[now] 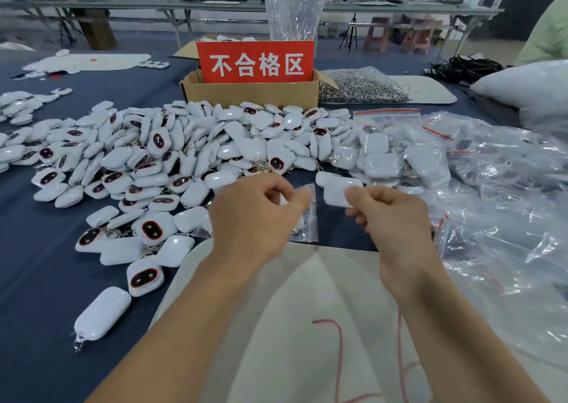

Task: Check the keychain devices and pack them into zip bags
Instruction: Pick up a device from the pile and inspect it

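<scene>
Directly in front of the box point(252, 94), left hand point(255, 218) pinches a zip bag point(309, 224), mouth up, hanging lengthwise; right hand point(390, 215) pinches a device point(335, 195) held roughly sideways.

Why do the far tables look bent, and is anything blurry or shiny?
Head view: the wide-angle lens bows the far tables; the zip bag in the left hand and the device in the right hand are motion-blurred; light glares off the bag heap.
</scene>
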`<action>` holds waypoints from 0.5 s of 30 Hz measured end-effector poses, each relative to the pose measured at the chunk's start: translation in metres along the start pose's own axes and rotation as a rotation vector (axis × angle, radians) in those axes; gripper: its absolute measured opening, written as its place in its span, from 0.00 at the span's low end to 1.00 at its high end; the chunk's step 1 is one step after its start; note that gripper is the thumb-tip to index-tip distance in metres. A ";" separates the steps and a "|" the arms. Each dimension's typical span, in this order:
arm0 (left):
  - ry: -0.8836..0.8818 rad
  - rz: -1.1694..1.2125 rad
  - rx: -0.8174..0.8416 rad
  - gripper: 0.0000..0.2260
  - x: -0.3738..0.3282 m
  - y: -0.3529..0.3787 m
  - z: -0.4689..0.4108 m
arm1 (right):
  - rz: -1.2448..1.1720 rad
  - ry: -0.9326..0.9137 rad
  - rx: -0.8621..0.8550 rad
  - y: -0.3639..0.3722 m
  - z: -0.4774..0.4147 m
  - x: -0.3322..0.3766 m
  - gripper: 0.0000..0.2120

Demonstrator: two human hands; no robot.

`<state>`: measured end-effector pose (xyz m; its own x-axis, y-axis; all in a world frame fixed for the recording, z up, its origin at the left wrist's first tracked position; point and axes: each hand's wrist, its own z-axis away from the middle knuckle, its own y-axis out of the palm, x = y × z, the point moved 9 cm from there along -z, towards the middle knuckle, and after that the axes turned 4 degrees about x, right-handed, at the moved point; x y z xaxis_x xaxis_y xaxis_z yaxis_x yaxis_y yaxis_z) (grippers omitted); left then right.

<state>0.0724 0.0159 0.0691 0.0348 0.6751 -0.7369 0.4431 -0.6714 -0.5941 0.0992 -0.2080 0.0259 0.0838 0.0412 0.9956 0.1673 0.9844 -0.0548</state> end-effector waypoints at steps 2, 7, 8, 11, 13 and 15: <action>0.064 -0.219 0.094 0.14 -0.012 0.017 0.006 | 0.050 -0.040 -0.008 0.005 0.002 0.002 0.05; 0.067 -0.522 0.139 0.14 -0.010 0.031 0.006 | 0.100 -0.082 -0.050 0.003 -0.001 0.000 0.06; 0.045 -0.524 0.114 0.14 -0.008 0.029 0.005 | 0.100 -0.090 -0.055 0.003 -0.002 0.000 0.05; 0.047 -0.478 0.043 0.14 -0.009 0.022 0.005 | 0.135 -0.146 -0.003 0.014 -0.003 0.002 0.07; 0.127 -0.424 0.002 0.15 -0.016 0.020 0.009 | 0.172 -0.195 0.049 0.026 -0.001 0.003 0.06; 0.230 -0.339 0.002 0.14 -0.023 0.018 0.011 | 0.238 -0.251 0.101 0.038 0.000 0.007 0.04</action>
<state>0.0697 -0.0152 0.0715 0.0863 0.9090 -0.4077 0.4625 -0.3990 -0.7918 0.1060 -0.1705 0.0304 -0.1370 0.2999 0.9441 0.0726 0.9535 -0.2924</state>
